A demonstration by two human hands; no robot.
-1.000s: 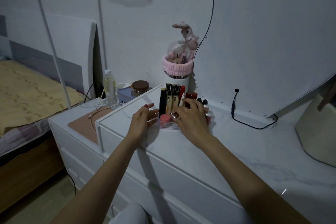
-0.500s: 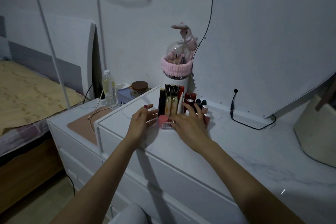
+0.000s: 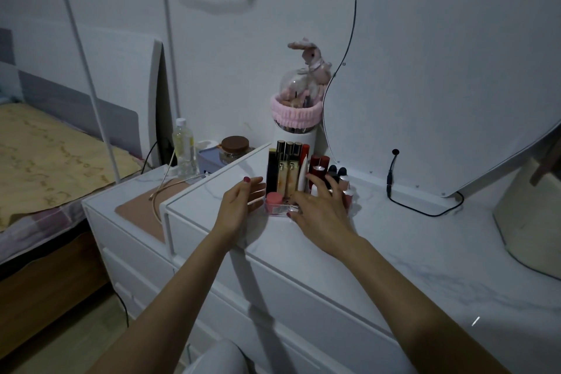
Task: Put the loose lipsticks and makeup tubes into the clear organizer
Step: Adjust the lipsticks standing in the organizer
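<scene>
left hand (image 3: 239, 206) open, flat against clear organizer (image 3: 280, 209); right hand (image 3: 318, 206) spread, empty, over its front; lipsticks (image 3: 288, 167) upright inside, on white surface (image 3: 394, 240) by mirror (image 3: 455, 70); risk: nudged organizer tipping tall tubes.

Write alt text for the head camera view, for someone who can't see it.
Two bare hands, left hand and right hand, flank a clear plastic organizer packed with upright lipsticks and makeup tubes on a white marble-look dresser top, beside a curvy white-backed mirror.
</scene>
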